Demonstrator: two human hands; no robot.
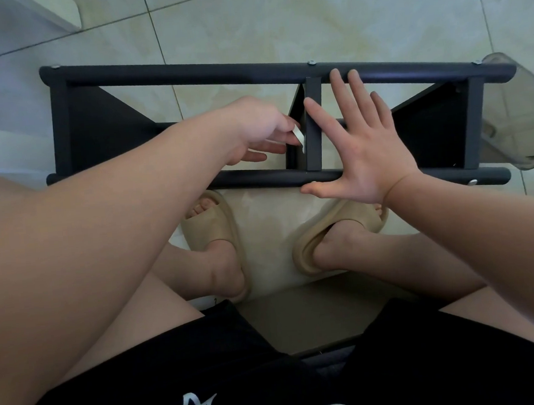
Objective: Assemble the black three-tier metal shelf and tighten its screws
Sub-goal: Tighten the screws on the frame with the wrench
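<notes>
I read the black three-tier metal shelf as lying on its side on the tiled floor, stretched from nine o'clock to three o'clock across the upper middle of the head view, with the slippers just under it at six o'clock. My right hand is flat and spread, holding nothing. Its thumb rests on the near pole and its fingertips reach the far pole at about one o'clock, just right of the middle tier. My left hand enters from nine o'clock and pinches a small white piece beside the left face of that tier; I cannot tell whether it is a tool, a tag or a strip. Screw heads show along the far pole at its ends and middle, and one more sits on the near pole toward four o'clock. A clear plastic container stands at three o'clock by the shelf's end; whether it touches I cannot tell. I judge the frame stiff and fairly light for its size, with smooth painted tubes that could roll or slide on tile, and thin panel edges unkind to fingers. I would take hold round the poles close to a tier joint, and brace with a flat palm while a screw is turned
</notes>
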